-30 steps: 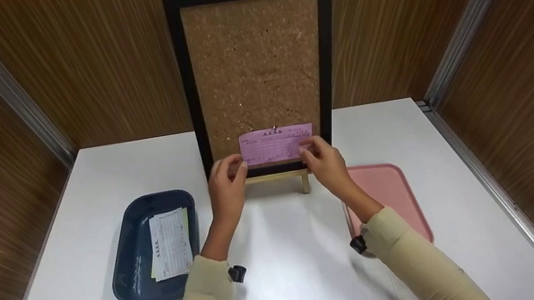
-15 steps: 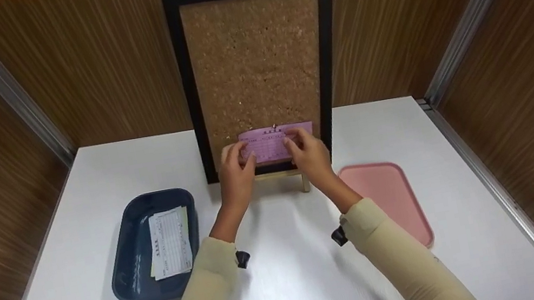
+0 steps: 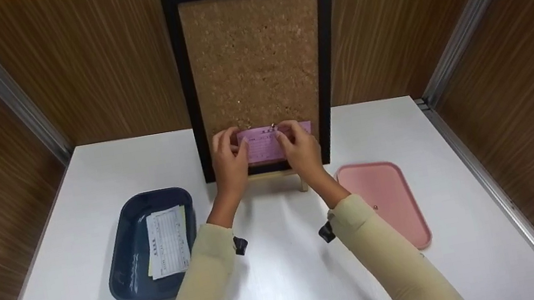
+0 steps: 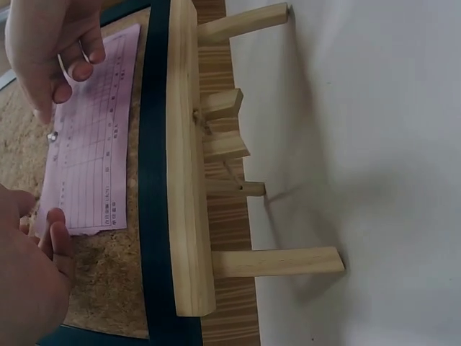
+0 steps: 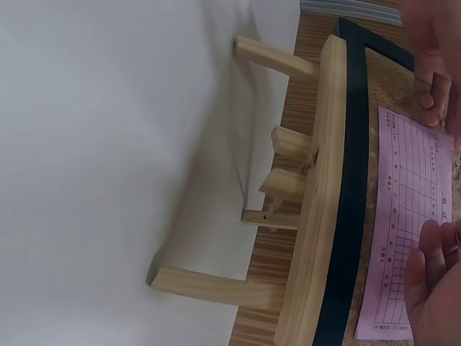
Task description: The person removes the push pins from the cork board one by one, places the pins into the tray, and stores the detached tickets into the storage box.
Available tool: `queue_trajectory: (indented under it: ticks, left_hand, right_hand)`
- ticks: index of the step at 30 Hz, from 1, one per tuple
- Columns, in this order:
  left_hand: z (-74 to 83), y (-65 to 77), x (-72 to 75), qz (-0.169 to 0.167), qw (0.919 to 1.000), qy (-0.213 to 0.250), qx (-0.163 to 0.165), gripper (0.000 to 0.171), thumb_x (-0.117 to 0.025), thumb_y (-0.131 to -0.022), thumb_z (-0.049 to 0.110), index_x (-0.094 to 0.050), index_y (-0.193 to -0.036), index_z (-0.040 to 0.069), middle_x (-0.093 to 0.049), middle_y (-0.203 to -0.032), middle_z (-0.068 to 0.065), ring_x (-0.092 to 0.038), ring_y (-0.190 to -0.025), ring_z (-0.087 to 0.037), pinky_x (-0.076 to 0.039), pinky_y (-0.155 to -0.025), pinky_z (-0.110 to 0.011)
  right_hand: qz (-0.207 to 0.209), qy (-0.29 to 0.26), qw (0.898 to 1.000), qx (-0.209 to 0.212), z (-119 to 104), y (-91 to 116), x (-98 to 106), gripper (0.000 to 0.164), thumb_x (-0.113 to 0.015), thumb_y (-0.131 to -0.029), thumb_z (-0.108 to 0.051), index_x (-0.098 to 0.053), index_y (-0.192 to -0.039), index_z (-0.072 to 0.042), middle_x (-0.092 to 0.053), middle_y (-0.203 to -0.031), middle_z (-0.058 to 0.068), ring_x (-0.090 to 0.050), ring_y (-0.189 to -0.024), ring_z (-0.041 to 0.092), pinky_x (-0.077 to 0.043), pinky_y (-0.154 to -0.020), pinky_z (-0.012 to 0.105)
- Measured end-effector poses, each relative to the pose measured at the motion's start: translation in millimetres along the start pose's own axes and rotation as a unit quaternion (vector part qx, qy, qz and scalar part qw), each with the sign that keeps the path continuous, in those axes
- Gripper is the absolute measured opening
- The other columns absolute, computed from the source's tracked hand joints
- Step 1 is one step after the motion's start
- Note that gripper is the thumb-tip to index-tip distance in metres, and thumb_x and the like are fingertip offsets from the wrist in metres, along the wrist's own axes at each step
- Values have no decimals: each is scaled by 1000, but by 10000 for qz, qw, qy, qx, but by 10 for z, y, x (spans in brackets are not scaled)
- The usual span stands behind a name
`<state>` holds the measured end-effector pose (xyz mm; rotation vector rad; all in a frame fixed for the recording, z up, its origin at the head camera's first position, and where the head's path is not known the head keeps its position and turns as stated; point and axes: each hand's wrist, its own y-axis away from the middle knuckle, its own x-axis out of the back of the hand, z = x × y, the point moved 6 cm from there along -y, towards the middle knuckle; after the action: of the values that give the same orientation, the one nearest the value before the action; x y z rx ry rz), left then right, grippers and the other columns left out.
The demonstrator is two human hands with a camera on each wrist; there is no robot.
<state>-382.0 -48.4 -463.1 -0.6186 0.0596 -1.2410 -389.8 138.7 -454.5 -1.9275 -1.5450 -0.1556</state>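
A pink printed slip (image 3: 264, 149) hangs low on the cork board (image 3: 256, 58), with a small metal pushpin (image 4: 52, 136) at its upper edge. My left hand (image 3: 230, 162) is at the slip's upper left corner, thumb and bent fingers apart around it; whether they touch the paper is unclear. Over the slip's right half, my right hand (image 3: 301, 149) has its fingers loosely bent, the tips close beside the pushpin. In the right wrist view the slip (image 5: 407, 209) lies flat against the cork between both hands. No firm grip shows in either hand.
The black-framed board stands on a wooden easel (image 4: 189, 166) on the white table (image 3: 289, 278). To the left is a dark blue tray (image 3: 125, 263) holding paper slips (image 3: 167, 242). A pink tray (image 3: 389, 189) on the right bears a small pin (image 3: 375, 206).
Both hands have moved up and inward over the slip, from its lower corners toward its upper edge. The right hand now reaches beside the pushpin. The slip stays in place.
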Motion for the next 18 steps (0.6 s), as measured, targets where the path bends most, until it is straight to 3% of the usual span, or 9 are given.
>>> queue_trajectory:
  ticks: [9, 18]
  left_hand:
    - [-18, -95, 33, -62, 10000, -8, 59, 23, -62, -102, 20, -66, -121, 8, -58, -119, -6, -58, -95, -17, -51, -83, -31]
    - [-43, -119, 66, -24, 9999, -43, 104, 18, -63, -101, 19, -69, -114, 8, -62, -112, -5, -59, -94, -17, -51, -83, -32]
  right_hand:
    - [301, 19, 9995, -70, 3, -30, -38, 19, -64, -100, -25, -68, -112, -11, -69, -93, 4, -59, -83, 17, -45, -74, 33]
    - [503, -632, 9967, -42, 14, -26, -110, 17, -65, -99, -19, -67, -109, -5, -67, -88, 7, -55, -78, 15, -43, -68, 27]
